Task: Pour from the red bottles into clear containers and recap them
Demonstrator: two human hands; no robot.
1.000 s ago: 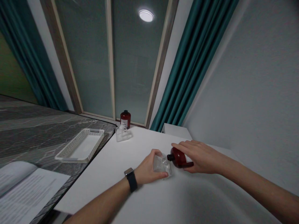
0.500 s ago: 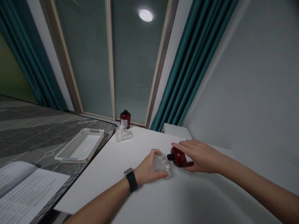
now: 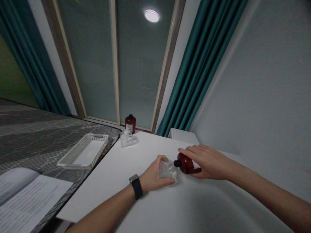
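Dim room, cool greyish cast. One round white lamp [image 3: 152, 16] glares in the dark glass pane [image 3: 143, 71]; I cannot tell whether mirrored or behind it. White table [image 3: 148, 147] brightest toward its far end, dulling near me. Broad soft shadow below my right hand [image 3: 210, 163], edges blurred. Grain on the wall [image 3: 267, 97]. Wide lens: uprights [image 3: 114, 64] lean, edges stretched. Print in the open book [image 3: 41, 195] smeared past reading. Upper right corner darkens.

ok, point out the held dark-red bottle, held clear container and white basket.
Held dark-red bottle [image 3: 186, 163]: head view, body near shoulder.
Held clear container [image 3: 166, 172]: head view, side wall.
White basket [image 3: 86, 152]: head view, bare floor inside.
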